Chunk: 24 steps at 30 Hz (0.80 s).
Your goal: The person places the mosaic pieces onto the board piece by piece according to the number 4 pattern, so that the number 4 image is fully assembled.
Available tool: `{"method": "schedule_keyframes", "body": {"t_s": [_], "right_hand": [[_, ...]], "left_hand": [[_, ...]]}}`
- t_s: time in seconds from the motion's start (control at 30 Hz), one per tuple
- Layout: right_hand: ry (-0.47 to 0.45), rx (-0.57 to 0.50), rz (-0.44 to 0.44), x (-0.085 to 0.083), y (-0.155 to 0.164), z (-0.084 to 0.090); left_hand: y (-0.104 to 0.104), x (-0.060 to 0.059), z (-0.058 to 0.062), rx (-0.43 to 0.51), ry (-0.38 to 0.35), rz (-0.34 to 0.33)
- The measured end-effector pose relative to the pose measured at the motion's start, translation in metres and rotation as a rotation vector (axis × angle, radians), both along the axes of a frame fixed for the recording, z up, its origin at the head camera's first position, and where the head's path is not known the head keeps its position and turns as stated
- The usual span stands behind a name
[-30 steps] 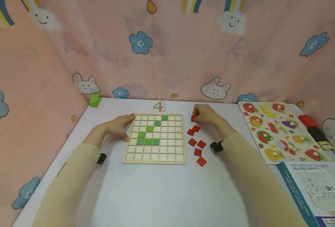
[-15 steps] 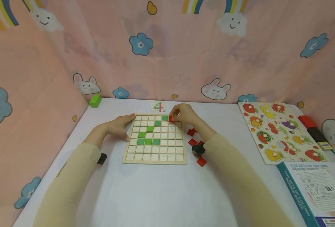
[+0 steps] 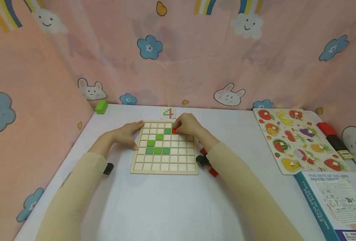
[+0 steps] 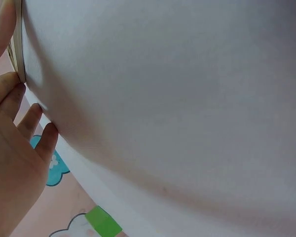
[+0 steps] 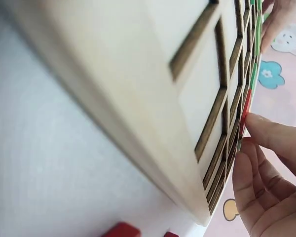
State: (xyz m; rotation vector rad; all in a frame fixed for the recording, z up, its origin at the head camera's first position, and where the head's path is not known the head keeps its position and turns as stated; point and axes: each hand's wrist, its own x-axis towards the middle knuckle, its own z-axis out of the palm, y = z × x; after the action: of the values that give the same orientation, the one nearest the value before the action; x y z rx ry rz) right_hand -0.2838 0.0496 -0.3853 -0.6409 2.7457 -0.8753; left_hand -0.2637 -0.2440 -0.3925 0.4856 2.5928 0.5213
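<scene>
A wooden grid board (image 3: 164, 172) lies on the white table, with several green square tiles (image 3: 157, 150) set in its cells. My left hand (image 3: 123, 135) rests along the board's left edge, thumb and fingers spread; in the left wrist view its fingertips touch the rim. My right hand (image 3: 190, 126) pinches a red square tile (image 3: 174, 131) at a cell in the second row, just right of a green tile. The right wrist view shows this red tile (image 5: 246, 104) low at the grid under the thumb. Several loose red tiles (image 3: 213, 172) lie right of the board, partly hidden by the right forearm.
A small card with a coloured grid pattern (image 3: 167, 113) lies behind the board. A green block (image 3: 101, 107) sits at the back left. To the right are a fruit puzzle board (image 3: 298, 140), red and black blocks (image 3: 327, 128) and a printed box (image 3: 334, 204).
My right hand has carried a red tile left from the loose pile, over the board's top right, down to the second row. The left hand stays in place.
</scene>
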Motion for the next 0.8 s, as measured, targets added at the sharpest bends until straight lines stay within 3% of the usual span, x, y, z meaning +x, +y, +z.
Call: {"method": "schedule_keyframes", "body": {"t_s": [0.23,0.8], "right_hand": [[-0.03,0.017,0.029,-0.004,0.022,0.003],[-0.292,0.152,0.121,-0.013,0.121,0.006]], "left_hand": [[0.003,0.001,0.0,0.008,-0.001,-0.002],[0.002,0.002,0.001,-0.001,-0.005,0.007]]}}
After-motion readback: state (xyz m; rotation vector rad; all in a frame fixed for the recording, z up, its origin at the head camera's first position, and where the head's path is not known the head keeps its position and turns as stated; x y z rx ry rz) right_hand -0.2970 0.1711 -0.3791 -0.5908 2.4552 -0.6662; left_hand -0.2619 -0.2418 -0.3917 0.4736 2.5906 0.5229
